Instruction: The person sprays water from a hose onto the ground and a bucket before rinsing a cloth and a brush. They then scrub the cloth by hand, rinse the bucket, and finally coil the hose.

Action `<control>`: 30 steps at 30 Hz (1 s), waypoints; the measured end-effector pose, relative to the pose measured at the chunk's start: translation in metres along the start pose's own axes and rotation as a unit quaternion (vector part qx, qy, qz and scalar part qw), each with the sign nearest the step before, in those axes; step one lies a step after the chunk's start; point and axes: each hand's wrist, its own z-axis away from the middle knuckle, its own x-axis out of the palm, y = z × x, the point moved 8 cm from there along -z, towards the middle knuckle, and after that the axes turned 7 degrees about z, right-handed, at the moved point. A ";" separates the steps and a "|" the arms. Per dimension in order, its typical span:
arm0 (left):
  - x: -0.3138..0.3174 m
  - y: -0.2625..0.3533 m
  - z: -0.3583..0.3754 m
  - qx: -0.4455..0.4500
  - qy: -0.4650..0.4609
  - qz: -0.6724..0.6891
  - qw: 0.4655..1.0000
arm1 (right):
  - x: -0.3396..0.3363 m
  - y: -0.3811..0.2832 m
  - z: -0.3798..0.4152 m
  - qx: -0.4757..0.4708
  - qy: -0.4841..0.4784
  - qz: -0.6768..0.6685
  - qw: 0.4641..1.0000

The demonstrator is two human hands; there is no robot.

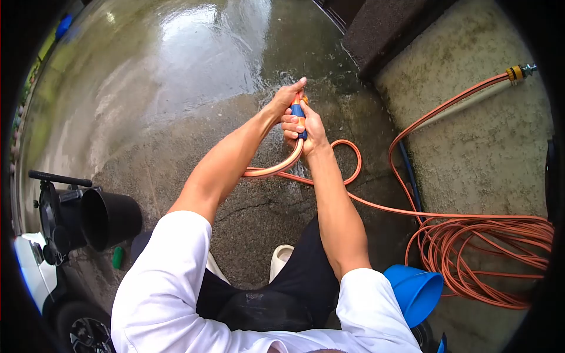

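Observation:
Both arms reach forward over wet concrete, and the hands meet at a blue and orange hose nozzle [298, 110]. Around the nozzle's handle my right hand [312, 130] is wrapped, its fingers closed. My left hand [286, 100] is closed at the front end of the nozzle, with its thumb pointing forward; its fingertips are partly hidden. From the back of the nozzle an orange hose [276, 170] curves down and left, then loops to the right of my right forearm.
The hose's coiled part [471, 253] lies at the right, beside a blue bucket [412, 291]. A yellow connector [515, 74] joins it to a wall tap. Black bins [109, 217], a green object [118, 257] and a car wheel [88, 332] are at the left.

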 end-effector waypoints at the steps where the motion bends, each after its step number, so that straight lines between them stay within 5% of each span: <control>1: 0.008 0.014 0.020 -0.026 0.051 -0.117 0.992 | -0.015 -0.009 0.000 -0.031 0.073 0.067 0.995; 2: 0.009 0.022 0.037 -0.055 0.101 -0.232 0.966 | -0.030 -0.017 0.002 -0.060 0.147 0.130 0.979; 4: 0.014 0.055 0.033 0.067 0.088 -0.462 0.880 | -0.053 -0.037 0.011 -0.125 0.283 0.227 0.924; 5: 0.008 0.071 0.023 0.165 0.052 -0.490 0.854 | -0.063 -0.045 0.017 -0.144 0.332 0.255 0.897; 8: 0.034 0.142 0.034 0.243 -0.012 -0.562 0.790 | -0.088 -0.056 0.022 -0.157 0.443 0.303 0.829; 10: 0.062 0.181 0.053 0.228 -0.007 -0.594 0.771 | -0.099 -0.052 0.016 -0.078 0.467 0.420 0.774; 13: 0.070 0.213 0.060 0.265 -0.047 -0.644 0.716 | -0.154 -0.025 -0.024 0.069 0.427 0.460 0.776; 18: 0.037 0.259 0.081 0.256 -0.020 -0.709 0.657 | -0.220 0.013 -0.080 0.087 0.408 0.349 0.839; 20: 0.046 0.282 0.107 0.280 0.070 -0.778 0.558 | -0.209 0.010 -0.080 0.078 0.435 0.480 0.758; 22: 0.036 0.284 0.110 0.286 0.062 -0.753 0.589 | -0.170 0.007 -0.088 0.073 0.395 0.569 0.718; 24: 0.035 0.270 0.115 0.302 0.010 -0.677 0.671 | -0.112 0.018 -0.100 -0.019 0.316 0.444 0.838; 25: 0.048 0.258 0.125 0.304 0.020 -0.684 0.663 | -0.093 0.026 -0.106 -0.021 0.271 0.367 0.890; 26: 0.051 0.246 0.131 0.269 0.009 -0.626 0.732 | -0.074 0.032 -0.114 -0.015 0.221 0.287 0.932; 28: 0.043 0.224 0.134 0.297 0.006 -0.528 0.796 | -0.020 0.032 -0.111 -0.045 0.107 0.214 0.970; 30: -0.006 0.212 0.132 0.339 0.150 -0.515 0.773 | -0.021 0.019 -0.126 -0.096 0.076 0.232 0.965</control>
